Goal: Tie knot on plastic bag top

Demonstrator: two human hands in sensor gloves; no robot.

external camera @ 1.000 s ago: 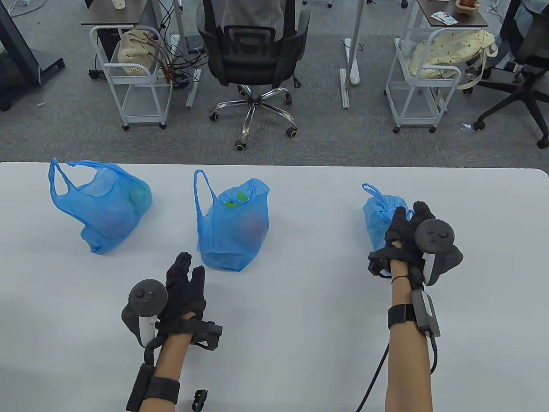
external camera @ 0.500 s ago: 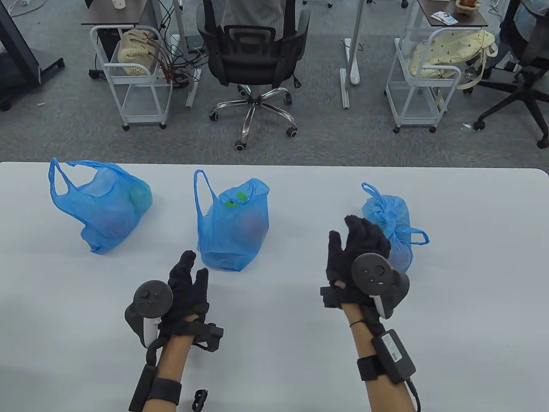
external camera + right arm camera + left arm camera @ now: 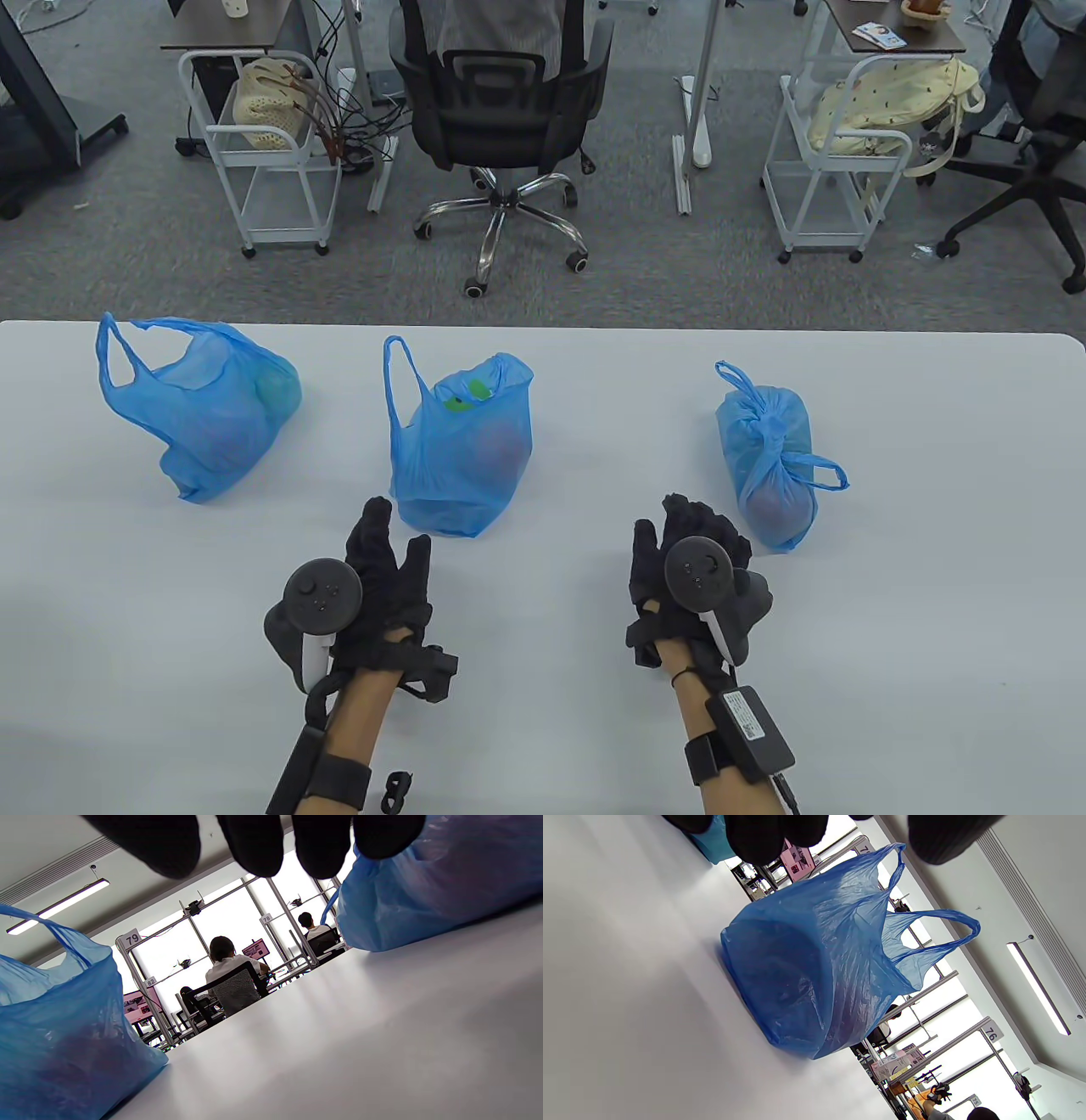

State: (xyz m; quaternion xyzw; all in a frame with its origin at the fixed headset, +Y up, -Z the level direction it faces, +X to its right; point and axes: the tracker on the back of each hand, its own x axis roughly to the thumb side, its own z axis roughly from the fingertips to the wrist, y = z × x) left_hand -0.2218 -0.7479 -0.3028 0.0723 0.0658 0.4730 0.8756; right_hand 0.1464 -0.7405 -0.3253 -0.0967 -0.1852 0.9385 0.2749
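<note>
Three blue plastic bags stand on the white table (image 3: pixel 543 679). The left bag (image 3: pixel 212 407) and the middle bag (image 3: pixel 462 441) have open tops with loose handles. The right bag (image 3: pixel 768 458) has a knot at its top. My left hand (image 3: pixel 394 531) is open and empty, just in front of the middle bag, which fills the left wrist view (image 3: pixel 818 963). My right hand (image 3: pixel 670 526) is open and empty, between the middle bag and the knotted bag. The right wrist view shows the middle bag (image 3: pixel 63 1027) on its left and the knotted bag (image 3: pixel 424 891) on its right.
A small black clip (image 3: pixel 396 785) lies at the table's front edge. Beyond the far edge stand an office chair (image 3: pixel 501 110) and two white carts (image 3: pixel 263 153) (image 3: pixel 840 153).
My right hand has let go of the knotted bag and moved left and back toward me. My left hand has moved slightly right, toward the middle bag.
</note>
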